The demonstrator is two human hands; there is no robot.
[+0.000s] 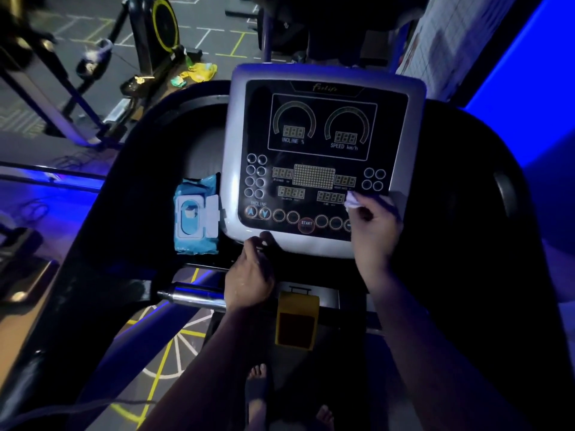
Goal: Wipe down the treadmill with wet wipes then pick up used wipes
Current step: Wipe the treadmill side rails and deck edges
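The wipes pack point(196, 217) lies lid open just left of the left grip point(250, 275) (handy for a fresh one). That grip curls round the lower edge of the console point(323, 76), steadying it. Farther right, the right grip point(373, 225) pinches a wipe point(354, 200) against the console's lower right corner. Wiping is underway, I'd say. Next comes a firm sweep leftward and upward.

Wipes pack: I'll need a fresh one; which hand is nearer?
Left. The left hand grips the console's bottom edge beside the wipes pack; the right hand holds a wipe across the console.
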